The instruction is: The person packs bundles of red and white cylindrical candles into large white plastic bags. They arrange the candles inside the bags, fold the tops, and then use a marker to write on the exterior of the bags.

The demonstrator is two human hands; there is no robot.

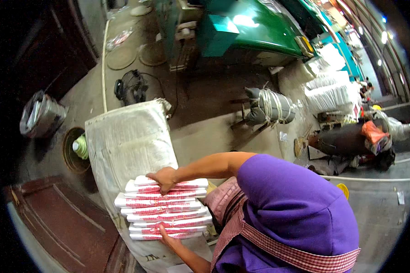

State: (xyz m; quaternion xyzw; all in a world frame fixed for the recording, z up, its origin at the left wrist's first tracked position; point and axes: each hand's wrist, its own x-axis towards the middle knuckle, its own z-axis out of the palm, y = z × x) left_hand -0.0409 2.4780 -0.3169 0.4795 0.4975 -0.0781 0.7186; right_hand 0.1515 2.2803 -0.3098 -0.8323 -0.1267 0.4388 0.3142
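Right hand [165, 180], left hand [169, 240] apart on packet stack [161, 207], opposite edges — grip unclear — bare sacking [130, 139] beyond.

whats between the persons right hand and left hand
In the head view, white packs with red markings lie in a row between the right hand and the left hand.

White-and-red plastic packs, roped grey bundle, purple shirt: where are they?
White-and-red plastic packs [162, 209]: head view, middle pack.
Roped grey bundle [270, 106]: head view, roped middle.
Purple shirt [298, 198]: head view, shoulder area.
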